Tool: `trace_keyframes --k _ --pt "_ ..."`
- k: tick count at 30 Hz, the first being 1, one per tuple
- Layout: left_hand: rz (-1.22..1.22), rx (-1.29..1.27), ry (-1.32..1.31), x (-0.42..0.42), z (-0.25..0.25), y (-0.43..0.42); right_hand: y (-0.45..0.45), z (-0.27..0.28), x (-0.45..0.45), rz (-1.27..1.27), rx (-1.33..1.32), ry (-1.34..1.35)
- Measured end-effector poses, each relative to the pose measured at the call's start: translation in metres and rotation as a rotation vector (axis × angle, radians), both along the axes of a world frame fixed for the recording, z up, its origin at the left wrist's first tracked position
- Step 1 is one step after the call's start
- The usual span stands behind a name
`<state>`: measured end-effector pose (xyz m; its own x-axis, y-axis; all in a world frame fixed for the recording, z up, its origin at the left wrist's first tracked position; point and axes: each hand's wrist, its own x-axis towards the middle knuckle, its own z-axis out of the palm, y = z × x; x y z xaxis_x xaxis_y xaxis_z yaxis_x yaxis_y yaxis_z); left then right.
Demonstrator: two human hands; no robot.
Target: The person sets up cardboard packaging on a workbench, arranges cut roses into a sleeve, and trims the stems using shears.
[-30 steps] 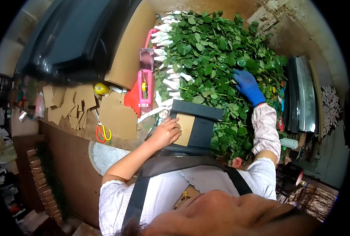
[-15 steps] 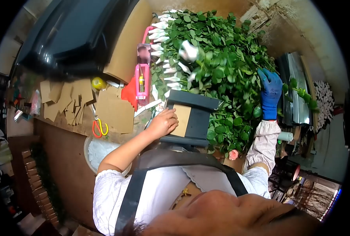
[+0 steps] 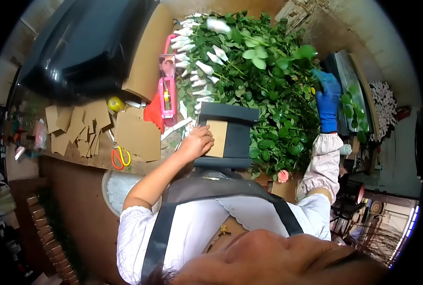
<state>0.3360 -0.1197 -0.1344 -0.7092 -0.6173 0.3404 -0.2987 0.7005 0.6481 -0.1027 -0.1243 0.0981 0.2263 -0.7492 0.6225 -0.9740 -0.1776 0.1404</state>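
Note:
My bare left hand (image 3: 197, 143) has its fingers curled over the left edge of a tan cardboard piece (image 3: 217, 137). That piece lies in a dark tray-like stand (image 3: 239, 138) with raised ends. My right hand (image 3: 329, 94), in a blue knitted glove, is smeared by motion and closed around a rose stem at the right of the leaf pile. The held rose (image 3: 256, 53) stretches left above the pile, its white-sleeved head blurred near the top. Beneath it lie many leafy roses (image 3: 278, 99), with white-sleeved heads (image 3: 204, 68) along the left side.
Left of the roses stands a pink tape dispenser (image 3: 168, 97). Scissors (image 3: 120, 156) and cut cardboard (image 3: 138, 135) lie on the table, with a large black object (image 3: 88, 47) behind. A pink rose (image 3: 282, 176) lies near the front edge. A white-lined bucket (image 3: 121, 187) stands below.
My right hand has risen slightly, and the held rose's white head has swung up toward the back of the pile. My left hand stays on the cardboard.

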Motion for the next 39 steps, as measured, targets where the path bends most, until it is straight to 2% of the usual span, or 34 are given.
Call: trace_keyframes --k 1,4,6,8,10,11,12,13,14,16,20,22,23,24,25,26,27,29,31,33,36,37,39 --pt "-0.009 0.032 0.004 0.002 -0.002 0.002 0.007 -0.023 -0.017 0.020 0.105 -0.032" --pt "-0.028 0.107 -0.005 0.007 0.003 -0.008 0.046 -0.062 -0.045 0.057 0.095 -0.366" --pt "0.006 0.189 0.031 0.008 -0.002 -0.001 0.090 -0.052 -0.030 0.081 0.498 -0.603" --pt "-0.011 0.405 0.005 0.011 0.012 -0.003 0.137 -0.070 -0.030 -0.055 0.634 -0.699" --pt "-0.015 0.306 -0.001 0.013 0.002 -0.003 0.162 -0.075 -0.021 0.017 0.734 -0.702" --pt "-0.008 0.248 -0.001 0.013 0.004 -0.003 0.173 -0.079 -0.021 -0.046 0.809 -0.744" --pt "-0.006 0.397 0.072 0.012 0.007 -0.002 0.184 -0.085 -0.020 -0.111 0.885 -0.788" --pt "-0.041 0.378 0.061 0.011 0.006 -0.004 0.192 -0.093 -0.019 -0.107 0.842 -0.671" --pt "0.001 0.404 0.102 0.009 0.011 -0.001 0.194 -0.102 -0.013 -0.077 0.877 -0.672" --pt "-0.038 0.267 -0.029 0.007 0.006 -0.005 0.201 -0.120 -0.007 -0.053 0.923 -0.683" --pt "-0.014 0.404 -0.121 0.007 0.025 -0.002 0.194 -0.148 -0.014 -0.046 1.021 -0.687" --pt "-0.030 0.318 -0.059 0.007 0.024 -0.001 0.188 -0.157 -0.021 -0.047 1.053 -0.621" --pt "-0.046 0.317 -0.047 0.008 0.019 -0.001 0.185 -0.159 -0.022 -0.039 1.044 -0.509" --pt "-0.060 0.316 -0.033 0.008 0.016 -0.002 0.178 -0.151 -0.015 -0.097 1.145 -0.345" --pt "-0.090 0.208 -0.091 0.009 0.015 -0.003 0.170 -0.142 -0.010 -0.155 1.240 -0.173" --pt "-0.076 0.243 -0.081 0.008 0.021 -0.002 0.156 -0.126 0.000 -0.213 1.327 0.004" --pt "-0.083 0.239 -0.096 0.007 0.024 -0.003 0.141 -0.101 0.015 -0.280 1.354 0.047" --pt "-0.122 0.271 -0.111 0.007 0.025 -0.005 0.107 -0.073 0.033 -0.361 1.190 -0.028" --pt "-0.140 0.259 -0.133 0.005 0.028 -0.005 0.066 -0.077 0.039 -0.309 0.935 -0.150" --pt "-0.126 0.210 -0.144 0.005 0.034 -0.006 0.024 -0.107 0.042 -0.127 0.464 -0.219" --pt "-0.140 0.184 -0.165 0.006 0.041 -0.007 -0.037 -0.195 0.020 -0.200 0.349 -0.154" --pt "-0.147 0.194 -0.145 0.008 0.040 -0.008 -0.052 -0.229 0.006 -0.278 0.525 -0.131" --pt "-0.171 0.230 -0.127 0.011 0.039 -0.008 -0.084 -0.217 0.007 -0.456 0.971 -0.075"
